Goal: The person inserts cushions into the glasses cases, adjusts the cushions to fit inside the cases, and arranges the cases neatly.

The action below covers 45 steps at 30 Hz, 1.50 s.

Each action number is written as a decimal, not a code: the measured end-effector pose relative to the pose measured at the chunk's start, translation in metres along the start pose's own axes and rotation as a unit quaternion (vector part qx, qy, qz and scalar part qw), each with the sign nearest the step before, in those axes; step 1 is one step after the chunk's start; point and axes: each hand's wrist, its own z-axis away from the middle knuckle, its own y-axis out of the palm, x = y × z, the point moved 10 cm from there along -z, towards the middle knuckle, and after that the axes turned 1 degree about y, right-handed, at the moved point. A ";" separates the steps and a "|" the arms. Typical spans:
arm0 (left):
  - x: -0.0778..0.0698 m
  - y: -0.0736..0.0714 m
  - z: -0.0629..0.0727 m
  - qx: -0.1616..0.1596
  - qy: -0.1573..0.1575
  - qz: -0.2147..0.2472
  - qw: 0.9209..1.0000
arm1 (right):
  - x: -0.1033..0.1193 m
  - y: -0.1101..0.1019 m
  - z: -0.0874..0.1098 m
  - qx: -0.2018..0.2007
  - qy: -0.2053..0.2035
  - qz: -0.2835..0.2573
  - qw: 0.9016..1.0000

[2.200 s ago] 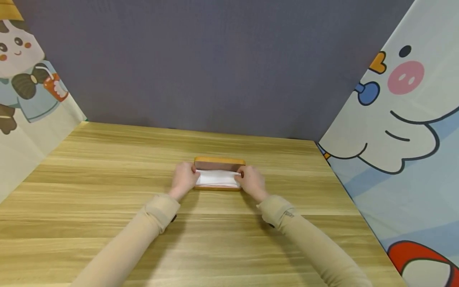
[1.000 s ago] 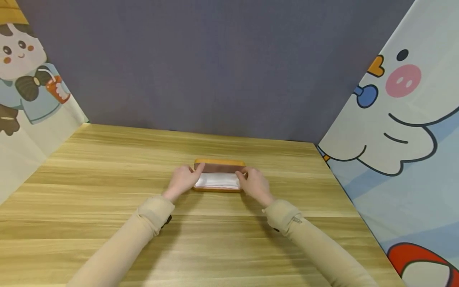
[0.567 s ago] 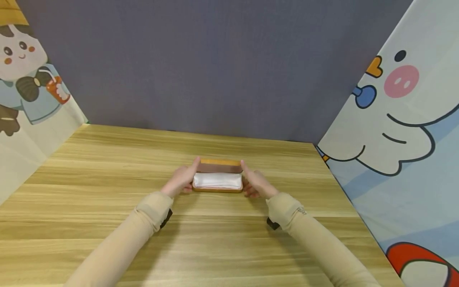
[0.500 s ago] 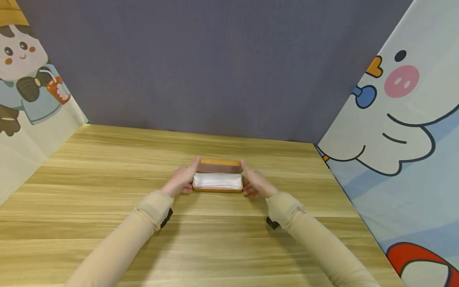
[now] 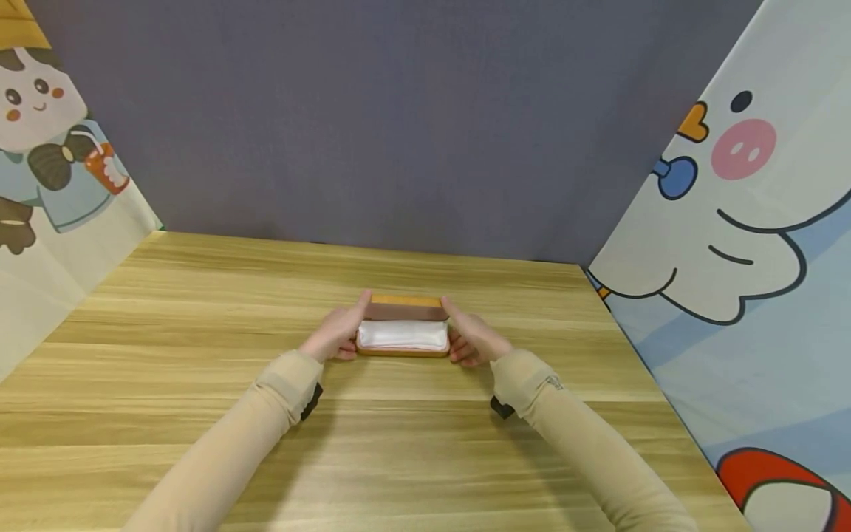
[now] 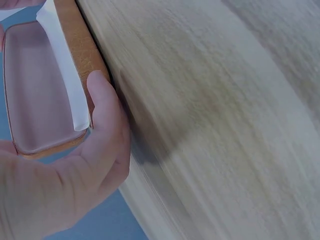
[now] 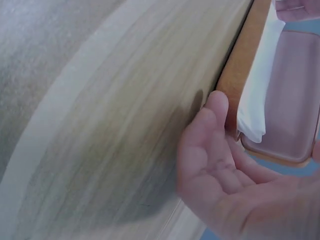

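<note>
One case lies open at the middle of the tabletop, toward its far side. It has two halves: a tan base in front and one lid tilted up behind, lined in mauve-brown. One white cloth lies in the base, filling most of its length; how many folds it has cannot be told.

Two hands hold the case, one at each end. The left hand has its thumb stretched up to the lid and its fingers bent round the base's corner. The right hand grips the other end likewise, thumb at the lid, fingers curled against the base. Neither hand pinches the cloth.

Two beige sleeves cover the arms, with two black bands, one beneath each cuff. Three panels surround the tabletop: one plain grey wall behind and two printed sheets, one per side.
</note>
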 end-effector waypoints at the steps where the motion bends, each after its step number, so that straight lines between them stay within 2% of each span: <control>1: 0.000 0.000 0.000 0.000 -0.001 0.002 1.000 | 0.000 0.000 0.000 0.003 0.001 0.000 1.000; 7: 0.000 0.002 -0.003 0.008 0.006 0.003 1.000 | 0.003 0.003 0.001 0.030 -0.003 0.003 1.000; 15: -0.004 0.006 -0.003 0.034 0.022 -0.002 0.999 | 0.006 0.005 0.004 0.043 -0.011 -0.001 0.999; 26: -0.004 0.013 -0.001 0.088 0.035 0.006 0.995 | 0.004 0.008 0.005 0.062 -0.024 -0.013 0.998; 32: -0.005 0.015 0.000 0.112 0.048 0.000 0.993 | -0.004 0.007 -0.007 0.061 -0.026 -0.020 0.998; 35: -0.004 0.015 0.000 0.123 0.051 -0.004 0.991 | 0.000 0.008 -0.002 0.069 -0.035 -0.013 0.997; 39: -0.004 0.015 0.000 0.130 0.050 -0.001 0.990 | 0.005 0.011 0.005 0.079 -0.045 -0.012 0.996; 45: -0.004 0.016 0.000 0.128 0.047 0.006 0.991 | 0.008 0.013 0.005 0.091 -0.059 -0.007 0.994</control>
